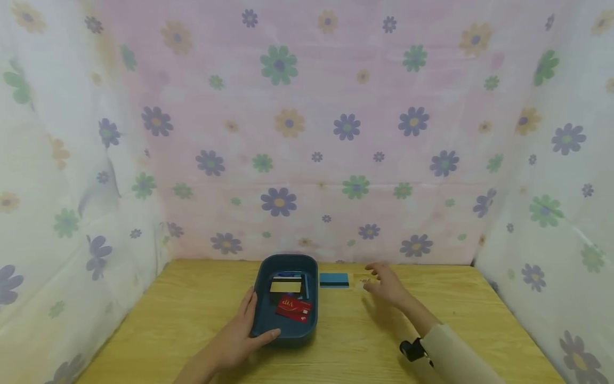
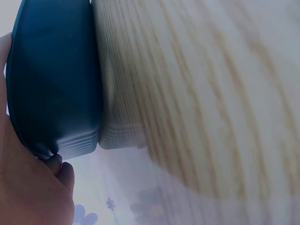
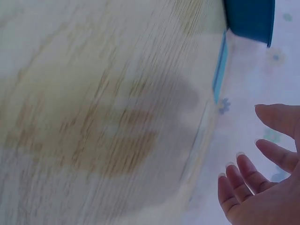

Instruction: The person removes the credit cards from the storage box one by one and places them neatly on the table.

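Note:
A dark blue plastic bin [image 1: 297, 335] stands on the wooden table. My left hand [image 1: 235, 333] grips its near left corner, thumb over the front rim and fingers along the left side. Inside the bin lie a red VIP card [image 1: 293, 309], a pale yellow card with a dark stripe [image 1: 285, 287] and other cards partly beneath it. To the bin's right, a blue card [image 1: 334, 278] with a dark stripe lies flat. Beside that is a see-through card [image 1: 358, 281], with my right hand [image 1: 387, 288] over its right end, fingers spread and loosely bent, holding nothing.
A black device [image 1: 412, 350] is strapped at my right wrist by the pale sleeve [image 1: 458, 354]. Flowered cloth [image 1: 307, 106] hangs behind the table [image 1: 192, 298] and along both sides. The bin's far end is close to the back cloth.

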